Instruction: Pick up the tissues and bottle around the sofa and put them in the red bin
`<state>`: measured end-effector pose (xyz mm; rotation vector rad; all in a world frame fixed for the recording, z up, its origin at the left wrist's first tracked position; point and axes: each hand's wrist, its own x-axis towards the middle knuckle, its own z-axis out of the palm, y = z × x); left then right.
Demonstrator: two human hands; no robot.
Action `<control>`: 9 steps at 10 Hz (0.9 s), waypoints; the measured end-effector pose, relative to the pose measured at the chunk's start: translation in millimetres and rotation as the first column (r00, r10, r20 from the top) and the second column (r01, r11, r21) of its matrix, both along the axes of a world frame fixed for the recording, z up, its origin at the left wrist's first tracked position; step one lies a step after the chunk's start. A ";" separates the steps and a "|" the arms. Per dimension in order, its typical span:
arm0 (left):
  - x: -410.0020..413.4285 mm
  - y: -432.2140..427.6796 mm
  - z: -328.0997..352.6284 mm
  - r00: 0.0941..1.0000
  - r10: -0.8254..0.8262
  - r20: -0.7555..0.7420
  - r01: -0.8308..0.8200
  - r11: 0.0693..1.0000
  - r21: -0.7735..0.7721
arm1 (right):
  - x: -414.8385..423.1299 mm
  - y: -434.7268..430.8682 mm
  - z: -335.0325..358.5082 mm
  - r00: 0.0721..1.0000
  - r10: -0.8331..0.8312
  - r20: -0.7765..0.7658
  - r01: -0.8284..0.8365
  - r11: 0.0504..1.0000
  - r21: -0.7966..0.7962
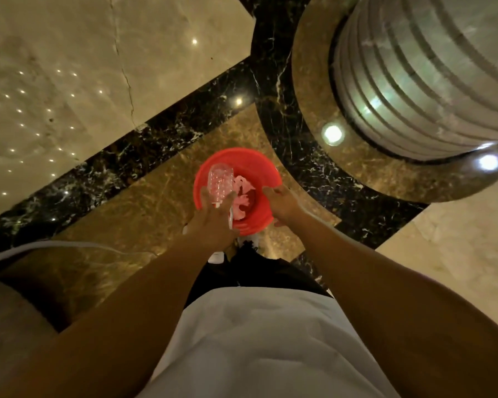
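A: What took up most of the view?

B: The marble floor (69,81), pale slabs crossed by a black veined band, and beyond the hands to the right a big ribbed column (431,81) on a round base with two lit spots set into it. At the near left edge was a padded arm, the sofa (9,326).

A: And the person?

B: White shirt (259,340) and dark trousers, both bare forearms reaching forward and down.

A: The bin?

B: The red bin (242,165) stood on the floor right under the hands, just past a white shoe (249,239).

A: What was the left hand doing?

B: The left hand (213,222) was closed around the neck end of the clear bottle (220,182). From that grip the bottle pointed forward, base away from the person, over the bin's left rim.

A: The right?

B: The right hand (282,205) was at the bin's near right rim, fingers curled; I couldn't tell whether it gripped the rim or only touched it.

A: Tissues?

B: The tissues (242,196) lay crumpled inside the bin, between the two hands and below the bottle, tinted pink.
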<state>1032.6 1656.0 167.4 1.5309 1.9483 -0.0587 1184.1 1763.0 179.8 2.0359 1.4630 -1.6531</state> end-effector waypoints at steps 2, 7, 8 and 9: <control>19.7 29.7 -23.6 0.979 0.154 0.133 -0.124 0.969 -0.213 | 54.1 6.9 4.6 0.998 -0.038 0.052 0.044 0.992 -0.115; 28.9 2.4 -41.2 0.984 0.178 0.016 -0.161 0.922 -0.352 | 136.7 -2.7 3.6 0.964 0.057 0.258 -0.039 0.996 -0.075; 30.5 0.5 -19.3 0.988 0.154 -0.024 -0.153 0.929 -0.337 | 111.7 3.8 15.1 0.973 0.103 0.207 -0.099 0.995 -0.033; 28.7 11.2 9.3 0.992 0.118 -0.040 -0.124 0.953 -0.275 | 84.6 13.3 34.0 0.978 0.157 0.139 -0.168 0.984 0.067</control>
